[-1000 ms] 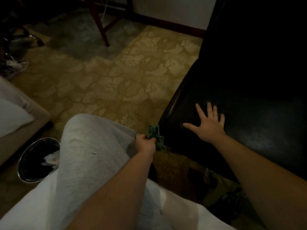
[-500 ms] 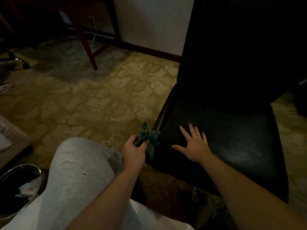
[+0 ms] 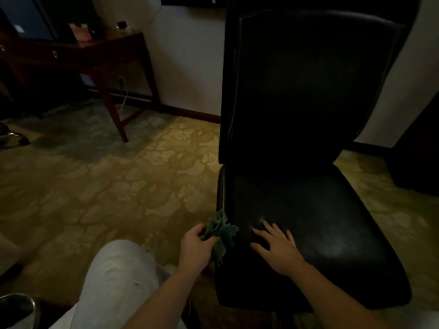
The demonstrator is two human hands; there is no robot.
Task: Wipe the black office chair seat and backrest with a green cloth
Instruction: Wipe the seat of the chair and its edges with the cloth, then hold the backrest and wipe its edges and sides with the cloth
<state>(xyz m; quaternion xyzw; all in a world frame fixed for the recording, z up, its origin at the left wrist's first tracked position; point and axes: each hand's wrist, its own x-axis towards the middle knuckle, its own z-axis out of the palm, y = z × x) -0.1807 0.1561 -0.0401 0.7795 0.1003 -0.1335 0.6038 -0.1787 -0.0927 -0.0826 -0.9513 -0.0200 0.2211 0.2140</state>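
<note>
Presently, the fingers (image 3: 199, 230) of the left hand (image 3: 194, 246) are seen curled round a bunched green cloth (image 3: 222, 233), which is pinched between thumb and fingertips. The cloth is held at the left front edge of the seat (image 3: 332, 224). Its loose folds hang down beside that edge, and whether it touches the leather cannot be determined. The right hand (image 3: 279, 249) is laid palm down on the front left part of the seat, just beside the cloth. Its fingers are straight and spread wide, and nothing is held by it. Both forearms are bare and enter from the bottom of the view.

The seat is recorded as black and glossy, with a faint sheen near its middle. The backrest (image 3: 308, 79) stands upright behind it, black, with a raised border; its surface is largely lost in shadow.

1 knee in light grey trousers (image 3: 118, 281) is noted to the left of the left forearm. The floor is covered by a patterned yellow-green carpet (image 3: 95, 186). A dark wooden desk (image 3: 71, 51) is placed at the far left beside a pale wall (image 3: 190, 55), and a white cable (image 3: 124, 96) hangs from a socket between 2 of its legs. A shiny metal bin (image 3: 14, 307) is partly visible in the bottom left corner.
</note>
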